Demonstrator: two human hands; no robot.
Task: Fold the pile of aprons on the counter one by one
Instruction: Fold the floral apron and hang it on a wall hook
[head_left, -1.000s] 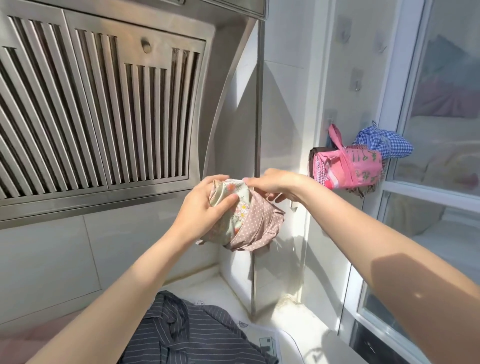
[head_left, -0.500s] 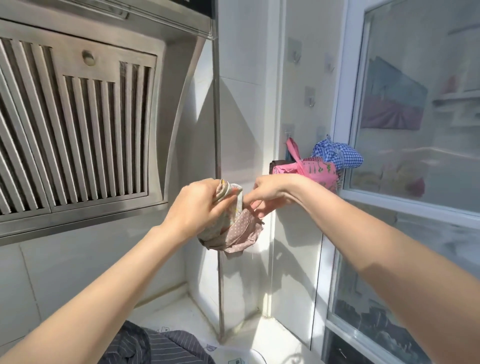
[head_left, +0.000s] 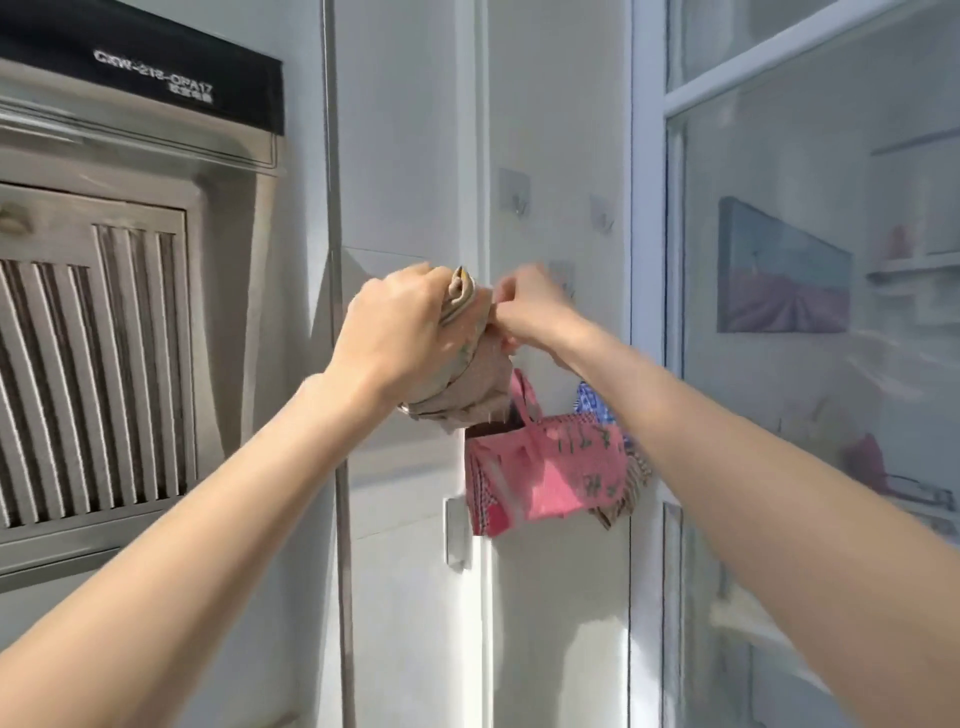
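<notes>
A folded beige apron (head_left: 467, 384) with dots and a floral lining is bundled in the air in front of the white wall. My left hand (head_left: 400, 332) grips the bundle from the left, fingers curled round its top. My right hand (head_left: 524, 312) pinches the apron's upper edge on the right, close to a metal wall hook (head_left: 563, 275). Below them hangs a folded pink apron (head_left: 550, 473), with a blue checked apron (head_left: 595, 405) partly hidden behind my right forearm. The counter is out of view.
A steel range hood (head_left: 104, 374) fills the left. Two more adhesive hooks (head_left: 514, 192) (head_left: 602, 213) sit higher on the wall. A white-framed window (head_left: 649, 260) stands on the right.
Both hands have lifted the beige bundle up and to the right, toward the wall hooks. The view tilted upward, so the striped cloth on the counter has dropped out of sight.
</notes>
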